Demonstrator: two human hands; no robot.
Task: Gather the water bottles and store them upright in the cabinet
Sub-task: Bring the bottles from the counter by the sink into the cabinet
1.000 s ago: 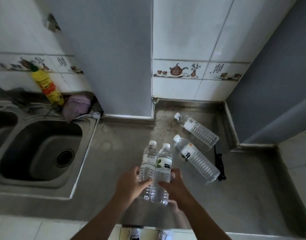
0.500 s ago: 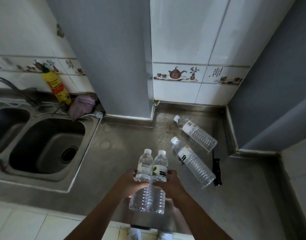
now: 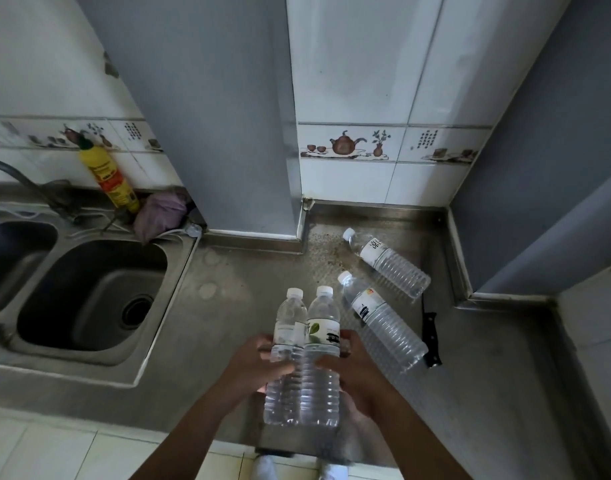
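Two bottles (image 3: 305, 362) stand side by side, touching, above the desk's (image 3: 207, 348) front edge, between the left hand (image 3: 253, 363) and right hand (image 3: 357, 370). To their right a third bottle (image 3: 383, 320) lies on the desk, a fourth (image 3: 388, 261) behind it near the wall, a knife (image 3: 430, 336) just right. The sink (image 3: 89, 292) sits left.

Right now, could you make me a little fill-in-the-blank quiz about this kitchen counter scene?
1. The left hand and right hand together hold ____ water bottles.
2. On the counter, ____ more clear bottles lie on their sides.
3. The yellow bottle leans against the wall behind the ____.
4. The black knife lies beside the nearer lying bottle, on its ____ side.

Missing words: two; two; sink; right
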